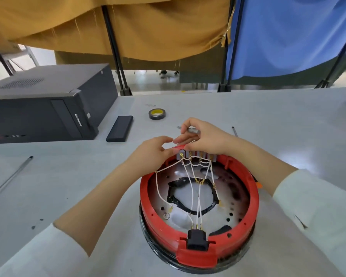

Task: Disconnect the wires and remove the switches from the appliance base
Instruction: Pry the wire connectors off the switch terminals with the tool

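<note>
The right hand (203, 139) grips a thin metal tool (192, 130) in curled fingers and hovers just over the row of switches (196, 154) at the far rim of the red base (248, 200). The left hand (153, 151) pinches the row's left end. The row runs side to side, so both hands sit right at it; white wires (190, 176) trail from it back toward the black socket (197, 239) at the base's near rim

One head-worn view (wide-angle) looks forward and down, close over the table (268, 120).
</note>
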`<state>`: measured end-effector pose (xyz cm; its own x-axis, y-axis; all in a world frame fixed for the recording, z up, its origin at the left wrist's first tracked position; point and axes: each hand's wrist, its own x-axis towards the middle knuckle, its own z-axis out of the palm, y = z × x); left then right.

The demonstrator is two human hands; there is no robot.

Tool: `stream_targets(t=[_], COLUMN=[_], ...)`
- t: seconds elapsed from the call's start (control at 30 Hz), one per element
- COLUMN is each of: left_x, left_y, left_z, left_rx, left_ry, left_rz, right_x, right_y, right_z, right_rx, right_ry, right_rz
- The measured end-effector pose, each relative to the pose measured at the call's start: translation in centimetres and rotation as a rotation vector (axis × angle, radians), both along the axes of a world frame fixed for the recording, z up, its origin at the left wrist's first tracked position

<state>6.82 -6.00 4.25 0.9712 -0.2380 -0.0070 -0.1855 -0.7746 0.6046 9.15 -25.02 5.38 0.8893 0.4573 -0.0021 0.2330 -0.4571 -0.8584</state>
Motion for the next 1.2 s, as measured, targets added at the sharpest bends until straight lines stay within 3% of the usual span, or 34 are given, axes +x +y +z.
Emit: stream_targets(t=[0.17,0.27,0.43,0.63,0.77,1.2], left_x=[0.5,1.0,1.6,2.0,2.0,1.1], left_y=[0.3,0.6,-0.6,-0.8,-0.9,-0.8], left_z=[-0.6,-0.6,-1.1,-2.0,-2.4,-1.9], left_rx=[-0.172,-0.283,-0.313,-0.394,-0.379,-0.652], left_ry=[0.059,0.155,0.156,0.154,0.144,0.124], left_rz=[0.023,-0.013,-0.136,-0.199,-0.174,-0.236], right_x=[-0.7,-1.6,-2.5,-2.7,-2.1,-2.0], right_y=[-0.5,-1.5,-2.2,-1.5,-2.1,-2.3], right_z=[-0.2,0.7,1.3,-0.3,-0.6,-0.9], right_rx=[0.001,0.273,0.657,0.455,0.534,0.600], right_ry=[-0.166,-0.217,0.017,0.013,0.053,0.060], right_rz=[-0.190,-0.237,-0.199,-0.200,-0.254,-0.277])
